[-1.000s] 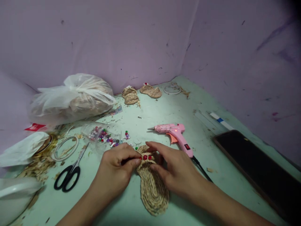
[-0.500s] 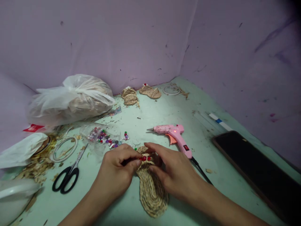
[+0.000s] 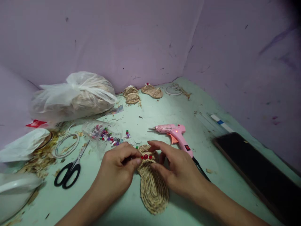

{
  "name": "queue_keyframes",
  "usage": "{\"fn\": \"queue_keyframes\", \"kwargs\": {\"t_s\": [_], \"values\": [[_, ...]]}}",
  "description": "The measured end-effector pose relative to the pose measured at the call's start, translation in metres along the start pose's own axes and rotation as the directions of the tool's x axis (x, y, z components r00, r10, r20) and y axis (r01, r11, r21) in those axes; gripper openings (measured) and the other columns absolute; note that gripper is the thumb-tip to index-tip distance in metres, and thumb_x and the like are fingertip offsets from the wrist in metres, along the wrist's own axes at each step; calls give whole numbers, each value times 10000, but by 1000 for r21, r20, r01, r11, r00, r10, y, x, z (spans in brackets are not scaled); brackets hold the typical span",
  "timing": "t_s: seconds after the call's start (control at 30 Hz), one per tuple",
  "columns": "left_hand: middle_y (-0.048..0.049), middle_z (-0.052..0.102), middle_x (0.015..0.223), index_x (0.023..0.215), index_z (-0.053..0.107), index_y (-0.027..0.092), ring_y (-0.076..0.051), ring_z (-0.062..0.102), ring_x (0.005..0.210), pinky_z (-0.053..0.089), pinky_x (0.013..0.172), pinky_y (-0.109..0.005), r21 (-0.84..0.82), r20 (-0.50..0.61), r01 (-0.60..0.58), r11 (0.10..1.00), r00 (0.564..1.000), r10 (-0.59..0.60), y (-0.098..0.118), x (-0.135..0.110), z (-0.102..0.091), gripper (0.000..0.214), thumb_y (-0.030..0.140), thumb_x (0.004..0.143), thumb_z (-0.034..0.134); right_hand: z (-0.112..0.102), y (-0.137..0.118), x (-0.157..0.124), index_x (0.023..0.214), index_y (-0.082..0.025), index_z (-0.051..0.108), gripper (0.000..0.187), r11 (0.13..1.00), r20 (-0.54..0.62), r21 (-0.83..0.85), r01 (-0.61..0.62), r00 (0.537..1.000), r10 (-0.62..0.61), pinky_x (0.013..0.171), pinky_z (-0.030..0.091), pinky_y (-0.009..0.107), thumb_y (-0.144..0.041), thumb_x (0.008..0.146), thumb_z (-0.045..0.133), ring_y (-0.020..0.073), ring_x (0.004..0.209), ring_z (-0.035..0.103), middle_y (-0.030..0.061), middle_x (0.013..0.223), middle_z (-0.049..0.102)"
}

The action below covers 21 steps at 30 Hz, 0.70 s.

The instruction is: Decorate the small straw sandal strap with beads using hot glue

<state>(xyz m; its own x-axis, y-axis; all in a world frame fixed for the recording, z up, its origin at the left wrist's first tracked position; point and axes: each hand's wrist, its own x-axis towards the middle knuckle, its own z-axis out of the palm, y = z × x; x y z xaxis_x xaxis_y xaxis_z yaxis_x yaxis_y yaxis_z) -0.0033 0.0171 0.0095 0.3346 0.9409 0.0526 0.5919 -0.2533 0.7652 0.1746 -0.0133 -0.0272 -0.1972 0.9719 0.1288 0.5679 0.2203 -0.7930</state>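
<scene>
A woven straw slipper [image 3: 154, 191] lies in front of me, its sole coiled from braided cord. Several red beads [image 3: 146, 156] sit in a row across its strap. At the left end of that row, my left hand [image 3: 119, 164] pinches the strap's edge between thumb and forefinger, beside the leftmost bead. My right hand [image 3: 174, 166] curves around the slipper's right side with thumb and forefinger apart, the thumb near the strap. The right end of the strap is partly hidden by its fingers.
Behind my right hand lies a pink glue gun [image 3: 174, 131] with a lit light. A tipped clear jar [image 3: 90, 128] spills beads at the left. Scissors [image 3: 68, 172], a tape ring [image 3: 56, 150], a plastic bag [image 3: 77, 97], a phone [image 3: 254, 169] and small woven slippers [image 3: 152, 91] surround the work.
The view has shifted slightly. My right fingers have eased a little apart from the strap, so the red beads show more fully. My left hand keeps its pinch.
</scene>
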Motion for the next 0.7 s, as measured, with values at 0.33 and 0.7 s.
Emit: {"fn": "queue_keyframes", "kwargs": {"t_s": [0.33,0.7], "values": [[11,583,609,607,634,165,-115,528,620,385,592,-232,10,12,59,998,998,-59,-1,1,4,152,104,722,556,3,3,3,1093,-223,542,312,997,-126,38,73,990,-68,691,478,320,-143,791,542,157,777,595,26,959,662],[15,592,642,664,648,173,-108,533,607,383,560,-220,28,3,129,991,992,-129,-1,1,-4,112,110,704,565,3,3,0,1069,-217,550,283,991,-162,112,78,985,-59,639,480,274,-148,795,544,114,660,575,6,863,653]]}}
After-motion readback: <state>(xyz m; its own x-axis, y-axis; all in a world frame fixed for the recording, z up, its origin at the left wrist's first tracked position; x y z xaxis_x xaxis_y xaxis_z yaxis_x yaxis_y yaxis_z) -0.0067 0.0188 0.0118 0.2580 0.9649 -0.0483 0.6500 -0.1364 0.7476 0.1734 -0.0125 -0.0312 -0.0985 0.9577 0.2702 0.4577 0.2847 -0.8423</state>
